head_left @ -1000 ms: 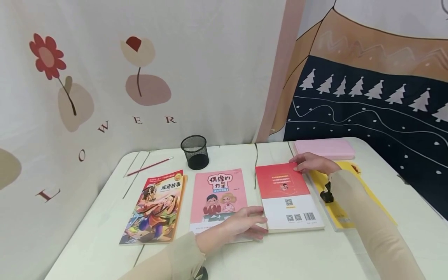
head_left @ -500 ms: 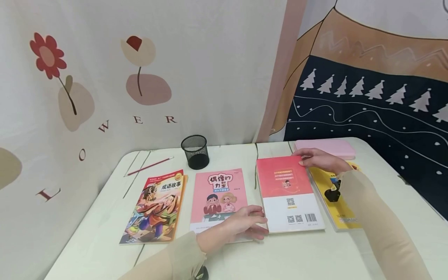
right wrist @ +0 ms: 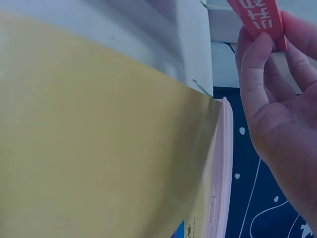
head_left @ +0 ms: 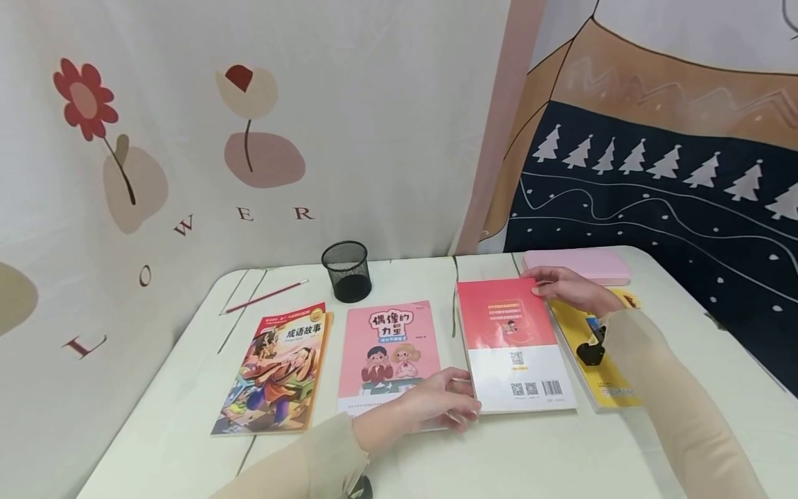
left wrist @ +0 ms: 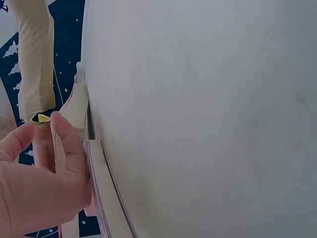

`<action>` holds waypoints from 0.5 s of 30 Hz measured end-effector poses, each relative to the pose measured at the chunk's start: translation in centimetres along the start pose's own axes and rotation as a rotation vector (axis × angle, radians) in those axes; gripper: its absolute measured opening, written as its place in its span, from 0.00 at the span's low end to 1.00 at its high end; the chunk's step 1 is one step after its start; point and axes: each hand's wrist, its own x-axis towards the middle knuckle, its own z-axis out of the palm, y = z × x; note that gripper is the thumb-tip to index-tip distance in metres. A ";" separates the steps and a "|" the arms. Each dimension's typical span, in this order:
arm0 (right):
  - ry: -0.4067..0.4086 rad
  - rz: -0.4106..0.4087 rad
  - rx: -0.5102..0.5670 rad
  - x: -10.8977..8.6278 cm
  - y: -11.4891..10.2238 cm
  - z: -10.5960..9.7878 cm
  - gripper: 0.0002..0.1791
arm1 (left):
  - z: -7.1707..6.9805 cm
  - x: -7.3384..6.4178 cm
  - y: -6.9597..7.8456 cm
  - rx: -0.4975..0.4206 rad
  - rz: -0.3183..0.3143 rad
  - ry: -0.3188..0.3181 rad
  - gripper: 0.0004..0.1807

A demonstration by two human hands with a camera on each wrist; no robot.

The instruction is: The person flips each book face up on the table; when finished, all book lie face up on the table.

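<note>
A red-and-white paperback book (head_left: 514, 333) lies tilted, back cover up, its far end raised off the table. At its far right corner my right hand (head_left: 573, 285) pinches the red spine; the right wrist view shows this red book (right wrist: 260, 17) between thumb and fingers. My left hand (head_left: 436, 402) is at the lower left edge, its curved fingertips overlapping the corner. In the left wrist view, the book's cream page edges (left wrist: 75, 106) run behind the near digit of my left hand (left wrist: 44, 183). Left of it lies a pink book (head_left: 386, 346), partly hidden by my left hand.
A yellow book (head_left: 595, 353) lies under my right forearm, with a pink box-like item (head_left: 576, 265) behind it. On the left are a colourful storybook (head_left: 280, 374) and a red pencil (head_left: 268, 296). A black mesh pen cup (head_left: 347, 272) stands at the back of the table (head_left: 499, 457).
My right hand has raised the far end of the red-and-white book and shifted slightly right. My left hand has moved very little, staying at the lower left edge.
</note>
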 end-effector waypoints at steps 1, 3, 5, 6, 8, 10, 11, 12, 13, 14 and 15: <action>0.003 0.009 0.001 0.0 0.0 0.0 0.22 | 0.1 0.0 0.0 -0.007 0.001 -0.003 0.28; 0.011 0.026 0.000 0.0 0.1 0.0 0.23 | 0.2 -0.1 -0.1 -0.014 0.008 -0.006 0.30; 0.016 0.045 -0.004 0.0 0.1 0.1 0.24 | 0.5 -0.1 -0.2 -0.028 0.021 -0.011 0.32; 0.020 0.052 -0.005 0.0 0.1 0.1 0.24 | 0.6 0.0 -0.3 -0.035 0.027 -0.010 0.32; 0.029 0.060 0.003 -0.1 0.0 0.1 0.24 | 0.8 0.0 -0.4 -0.049 0.045 -0.004 0.31; 0.026 0.054 0.013 -0.1 0.0 0.1 0.24 | 1.0 0.1 -0.4 -0.065 0.067 0.010 0.30; 0.024 0.052 0.019 -0.1 0.0 0.1 0.24 | 1.1 0.2 -0.4 -0.068 0.075 0.022 0.30; 0.023 0.049 0.021 -0.1 -0.1 0.0 0.24 | 1.2 0.2 -0.4 -0.072 0.083 0.032 0.30; 0.024 0.047 0.022 -0.2 -0.1 0.0 0.24 | 1.3 0.2 -0.4 -0.075 0.092 0.040 0.30; 0.024 0.047 0.021 -0.2 -0.1 0.0 0.24 | 1.4 0.2 -0.3 -0.077 0.098 0.049 0.30; 0.024 0.046 0.014 -0.2 -0.1 0.0 0.24 | 1.5 0.2 -0.3 -0.074 0.101 0.059 0.31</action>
